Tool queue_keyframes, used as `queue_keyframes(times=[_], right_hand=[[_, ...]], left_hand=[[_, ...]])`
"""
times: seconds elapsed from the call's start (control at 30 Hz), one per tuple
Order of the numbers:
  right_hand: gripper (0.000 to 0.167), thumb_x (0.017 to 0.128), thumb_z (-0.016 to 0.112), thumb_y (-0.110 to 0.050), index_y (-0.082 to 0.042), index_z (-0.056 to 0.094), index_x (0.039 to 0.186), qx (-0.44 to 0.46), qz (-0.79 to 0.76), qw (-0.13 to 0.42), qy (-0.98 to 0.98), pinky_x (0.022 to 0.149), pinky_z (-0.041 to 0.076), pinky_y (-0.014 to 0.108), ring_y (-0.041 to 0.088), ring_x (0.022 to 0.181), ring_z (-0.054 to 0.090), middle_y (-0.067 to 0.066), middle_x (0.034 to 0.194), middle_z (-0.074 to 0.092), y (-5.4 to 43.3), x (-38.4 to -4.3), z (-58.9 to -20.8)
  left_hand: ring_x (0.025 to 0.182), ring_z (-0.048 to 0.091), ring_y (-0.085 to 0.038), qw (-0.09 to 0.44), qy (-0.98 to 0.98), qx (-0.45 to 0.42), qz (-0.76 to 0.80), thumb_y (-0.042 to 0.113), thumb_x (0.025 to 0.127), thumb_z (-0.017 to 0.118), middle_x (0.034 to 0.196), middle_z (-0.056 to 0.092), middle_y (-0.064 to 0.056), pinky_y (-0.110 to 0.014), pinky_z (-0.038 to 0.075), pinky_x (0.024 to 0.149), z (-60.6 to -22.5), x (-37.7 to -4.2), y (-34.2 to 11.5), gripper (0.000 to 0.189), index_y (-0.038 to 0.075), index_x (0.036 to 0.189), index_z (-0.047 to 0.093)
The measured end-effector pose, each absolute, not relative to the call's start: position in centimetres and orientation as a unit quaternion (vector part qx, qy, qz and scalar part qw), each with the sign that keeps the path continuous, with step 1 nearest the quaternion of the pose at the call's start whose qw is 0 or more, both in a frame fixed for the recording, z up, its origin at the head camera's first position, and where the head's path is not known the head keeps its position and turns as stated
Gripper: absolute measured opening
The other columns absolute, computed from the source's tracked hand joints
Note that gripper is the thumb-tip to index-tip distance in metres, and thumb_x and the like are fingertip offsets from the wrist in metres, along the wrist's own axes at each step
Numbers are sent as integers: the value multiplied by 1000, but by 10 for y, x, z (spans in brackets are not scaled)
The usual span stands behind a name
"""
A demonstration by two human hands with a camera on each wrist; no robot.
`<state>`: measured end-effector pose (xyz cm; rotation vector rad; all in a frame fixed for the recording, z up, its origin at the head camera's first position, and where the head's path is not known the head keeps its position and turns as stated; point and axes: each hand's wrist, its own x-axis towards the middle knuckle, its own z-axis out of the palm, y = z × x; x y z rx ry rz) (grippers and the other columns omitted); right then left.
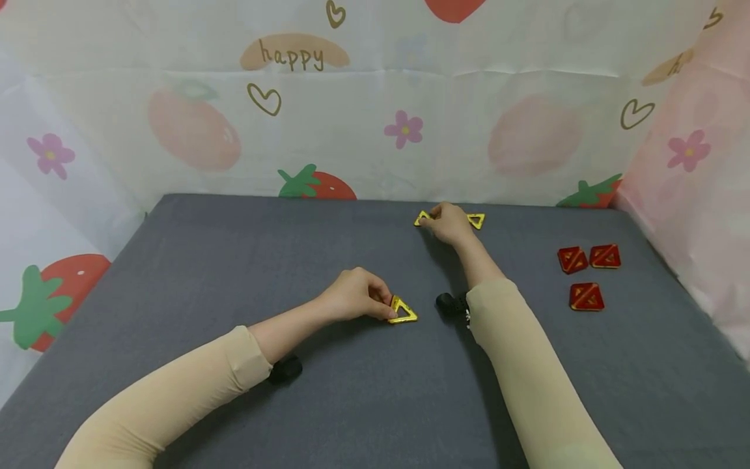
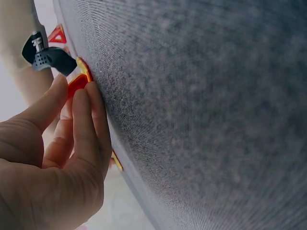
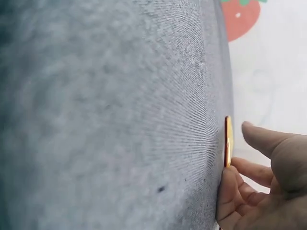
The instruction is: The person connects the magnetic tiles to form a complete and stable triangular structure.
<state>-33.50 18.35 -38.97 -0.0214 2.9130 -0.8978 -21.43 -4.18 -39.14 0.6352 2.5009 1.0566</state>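
My left hand (image 1: 355,294) pinches a yellow triangle tile (image 1: 404,317) with an open middle, low over the grey cloth near the centre. In the left wrist view, thumb and fingers grip its red side (image 2: 77,84). Farther back, my right hand (image 1: 450,223) is at a second yellow triangle tile (image 1: 421,216), partly covered by the hand. In the right wrist view, fingertips touch the lower end of this tile (image 3: 228,141), while the thumb stands apart from it. A third yellow triangle tile (image 1: 477,220) lies just right of that hand.
Several red triangle tiles (image 1: 586,297) lie in three paired groups at the right of the grey cloth-covered table (image 1: 222,260). Black wrist cameras (image 1: 286,370) hang below both forearms. A printed curtain (image 1: 351,117) borders the table at the back and sides.
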Motion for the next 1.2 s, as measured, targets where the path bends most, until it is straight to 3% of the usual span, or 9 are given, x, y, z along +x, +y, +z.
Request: queue_keyframes(times=[0.17,0.37,0.47,0.53,0.63,0.73,1.0,1.13,1.2], right_hand=[[54,102,51,-42,-3,48,138,16,-262,52,963,100,48,49,37,121,57,20,139,55,178,-334,-391],[44,99,55,-45,-8,51,124,45,-234,45,970,80,49,43,31,97,60,17,121,60,174,-333,-392],[34,98,58,-43,-11,52,108,55,-233,40,970,68,44,36,24,82,56,10,103,59,174,-333,-393],[31,97,61,-41,-12,53,90,64,-238,40,968,61,38,32,19,71,49,4,84,53,175,-335,-394],[43,95,64,-39,-16,48,64,79,-254,44,963,54,32,29,14,58,38,-3,62,38,175,-339,-394],[54,95,65,-38,-19,41,50,85,-270,54,958,50,28,27,13,52,30,-6,50,27,176,-341,-395],[55,94,68,-29,-16,37,50,58,-318,29,946,47,23,26,11,44,22,-6,45,23,180,-339,-394],[34,92,69,-21,-13,52,63,30,-344,-7,939,56,39,28,11,51,41,-5,55,43,187,-336,-396],[18,91,69,-17,-8,62,77,20,-355,-21,934,66,49,31,16,60,57,4,67,60,191,-334,-396]], left_hand=[[62,59,-3,178,884,220,371,25,78,84,73,74,3,-19,45,58,-391,-214,-42,15,14,79,75],[62,59,-3,176,884,229,368,26,79,84,74,74,2,-20,45,57,-391,-214,-41,15,14,80,75],[62,60,-3,176,883,232,369,26,79,83,75,75,1,-20,46,58,-391,-214,-41,15,14,81,75],[62,60,-3,177,882,233,370,26,80,83,75,75,1,-19,46,58,-391,-214,-41,14,14,81,75],[62,61,-4,181,880,231,372,25,80,83,76,75,1,-19,46,58,-391,-214,-41,14,14,82,75],[62,61,-4,184,880,228,374,25,80,83,76,75,1,-19,45,57,-391,-213,-41,14,14,82,75],[63,61,-4,185,881,224,374,25,80,83,76,75,1,-19,45,57,-391,-213,-41,14,13,82,75],[63,60,-3,183,882,225,370,25,80,83,76,75,1,-19,45,58,-390,-213,-41,14,13,81,74],[63,60,-3,183,882,226,371,25,80,83,76,74,1,-19,45,58,-390,-213,-41,14,14,81,74]])
